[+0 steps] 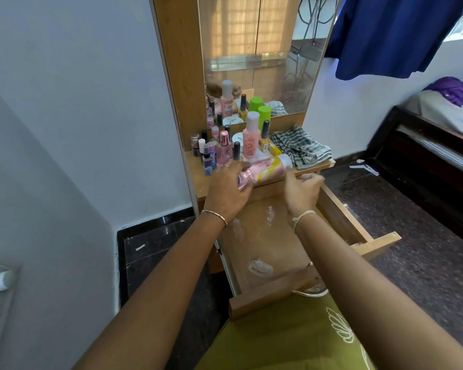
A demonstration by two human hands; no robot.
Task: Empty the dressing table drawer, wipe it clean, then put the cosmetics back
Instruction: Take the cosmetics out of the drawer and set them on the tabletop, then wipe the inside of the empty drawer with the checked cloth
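Gripping the base of the pink bottle (265, 170), which lies flat at the tabletop's front edge, the left hand (229, 188) should nudge it back so it can't roll into the emptied, powder-smeared drawer (267, 236). The right hand (302, 190) hangs loosely curled beside it, holding nothing. Nail polish bottles (211, 150) crowd behind, with a striped cloth (299, 146) alongside.

Bare forearms. Thin bangle (214, 215) on left wrist, pale thread (303, 216) tied on right wrist, ring (225, 166) on left hand (229, 189). Olive-green garment (286, 340), white leaf print, lower right.
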